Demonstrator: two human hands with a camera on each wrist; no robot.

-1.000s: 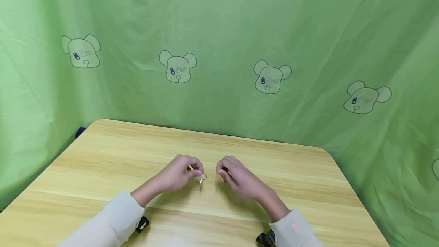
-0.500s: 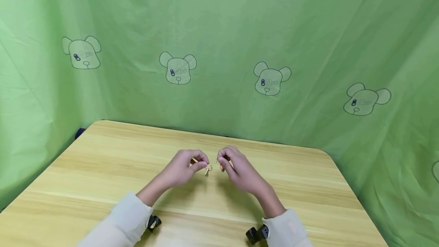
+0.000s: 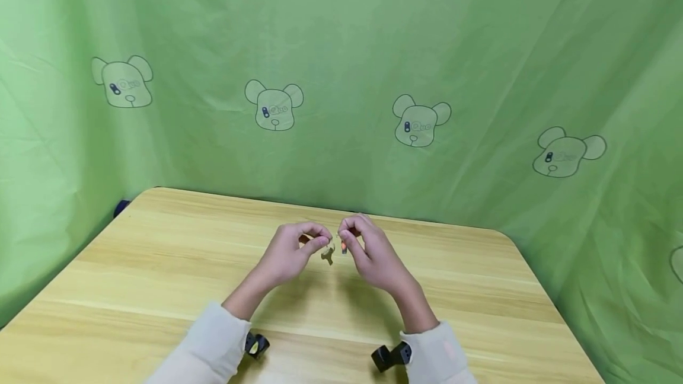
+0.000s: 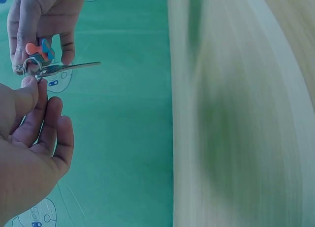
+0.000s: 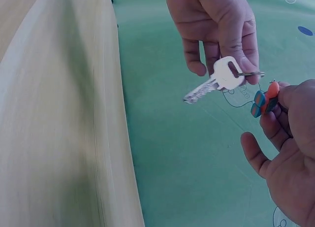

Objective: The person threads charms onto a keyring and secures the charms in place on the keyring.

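My left hand [image 3: 290, 256] pinches a small metal key ring [image 5: 253, 74] between thumb and index finger. From that ring hangs a metal key [image 5: 225, 79], its blade pointing away from the fingers in the right wrist view. Opposite it, my right hand [image 3: 377, 259] pinches a small orange and blue charm [image 5: 266, 100] by its orange end. A tiny metal loop shows at the top of the charm. Both hands are raised over the table with fingertips close together. The ring and charm are near each other; in the right wrist view a small gap separates them.
A light wooden table [image 3: 160, 265] with rounded far corners lies below the hands. Green cloth [image 3: 341, 34] printed with bear heads surrounds it. Black wrist cameras [image 3: 392, 357] sit at both grey-white cuffs.
Both hands have risen away from the table's front edge. The left has shifted right, bringing the ring and key closer to the charm in the right hand.
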